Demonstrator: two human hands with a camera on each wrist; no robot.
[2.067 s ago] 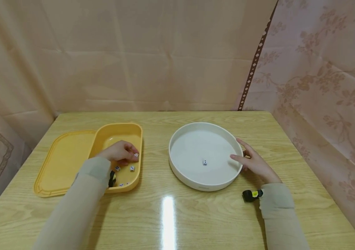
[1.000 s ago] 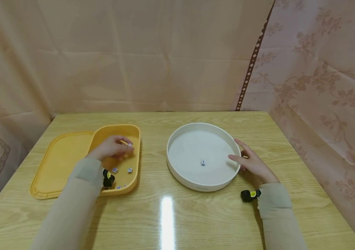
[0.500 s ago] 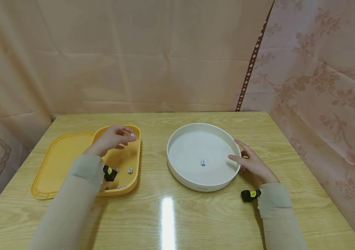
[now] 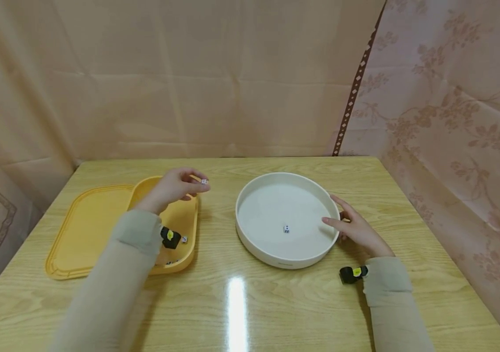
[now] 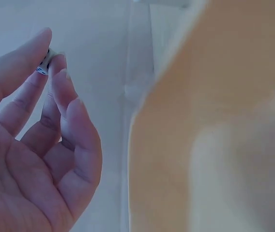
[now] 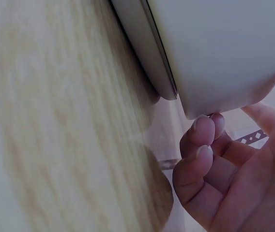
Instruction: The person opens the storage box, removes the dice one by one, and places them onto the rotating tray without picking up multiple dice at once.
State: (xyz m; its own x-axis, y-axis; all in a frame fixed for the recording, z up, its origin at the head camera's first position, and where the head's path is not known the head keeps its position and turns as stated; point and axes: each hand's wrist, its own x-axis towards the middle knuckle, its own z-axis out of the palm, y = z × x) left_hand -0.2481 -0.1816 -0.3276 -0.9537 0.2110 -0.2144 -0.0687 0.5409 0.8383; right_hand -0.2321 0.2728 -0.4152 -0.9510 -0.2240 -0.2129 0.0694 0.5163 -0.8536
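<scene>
My left hand (image 4: 177, 187) pinches a white die (image 4: 204, 181) between thumb and fingertips, above the far right corner of a yellow box (image 4: 186, 265). In the left wrist view the die (image 5: 42, 66) shows dark pips at the fingertips. Another die (image 4: 184, 239) lies on the box floor, with more by its near wall, partly hidden by the wrist. On the right, my right hand (image 4: 359, 233) grips the side of a round white tray (image 4: 261, 210), thumb over the rim and fingers curled against the outer wall. A single die (image 4: 286, 229) rests inside the tray.
A yellow lid (image 4: 84, 230) lies left of the box, right against its side. Both stand on a wooden table (image 4: 303, 313). A beige curtain (image 4: 206, 83) hangs behind the table, and a flowered one (image 4: 457, 122) on the right.
My left hand has lifted the die up and out over the box's far right side, moving away from me and rightward. The right hand and tray have stayed put.
</scene>
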